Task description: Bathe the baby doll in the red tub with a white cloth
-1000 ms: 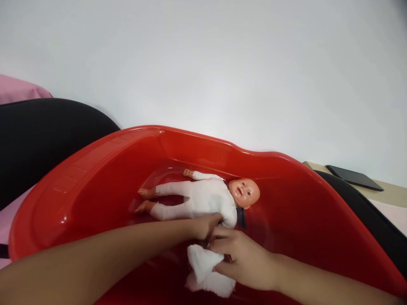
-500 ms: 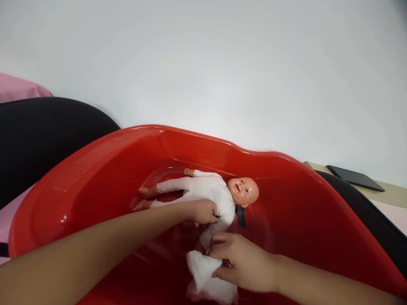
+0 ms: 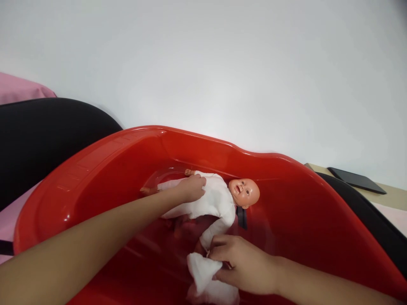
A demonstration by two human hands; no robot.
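Note:
A baby doll [image 3: 219, 195] in a white suit lies on its back inside a red plastic tub [image 3: 95, 169], bald head to the right. My left hand [image 3: 190, 188] rests on the doll's belly with the fingers curled over the white cloth. My right hand [image 3: 241, 262] is closed on a white cloth [image 3: 203, 271] at the near side of the tub, and its fingertips touch the end of the doll's near arm. The doll's legs are partly hidden behind my left forearm.
A black cushioned surface [image 3: 38, 140] lies behind the tub at left, with pink fabric [image 3: 19, 89] above it. At right a dark flat slab [image 3: 356, 180] rests on a beige ledge. A plain white wall fills the background.
My left hand has moved from the doll's near side up onto its belly. The doll's near arm now hangs out towards my right hand, which has stayed in place with the cloth.

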